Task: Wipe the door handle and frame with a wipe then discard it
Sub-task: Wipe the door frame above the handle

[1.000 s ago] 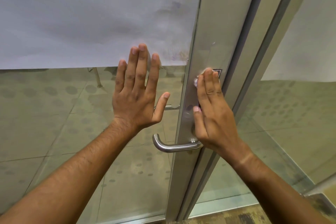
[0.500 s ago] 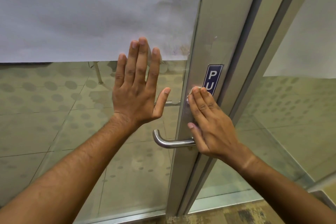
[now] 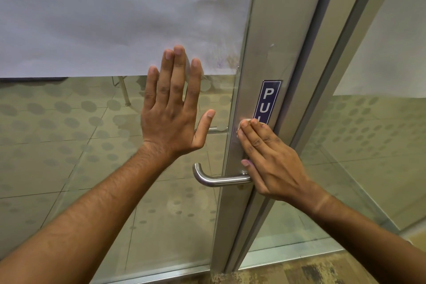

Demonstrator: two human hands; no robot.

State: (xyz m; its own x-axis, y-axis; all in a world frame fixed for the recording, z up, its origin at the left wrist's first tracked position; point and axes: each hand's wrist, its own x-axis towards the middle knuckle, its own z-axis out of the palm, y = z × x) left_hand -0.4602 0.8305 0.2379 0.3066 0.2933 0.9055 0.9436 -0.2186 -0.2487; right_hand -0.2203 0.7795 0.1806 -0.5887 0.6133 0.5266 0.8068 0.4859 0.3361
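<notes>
In the head view, the left hand lies flat and spread against the glass door panel at the centre of the frame, fingers pointing up, holding nothing; it looks to be bracing the door. The right hand, right of centre, presses flat with its fingers together on the metal door frame, a tall upright strip that leans slightly to the right toward the top of the picture. A sliver of the white wipe peeks out beyond the fingertips, pinned between palm and metal rather than gripped in a fist. Just above those fingertips sits the blue sign, its lower letters covered by the hand. The door handle is a steel lever just below and left of the right hand, its long axis running level from the frame out toward the left of the picture, its free end curling up; the heel of the right hand sits beside its base. So the right hand is plainly the nearer one, and the handle lies down and to the left of the wipe. Judging by this, the frame wipe is under way and the handle is probably next, a short slide downward, then along the lever.
</notes>
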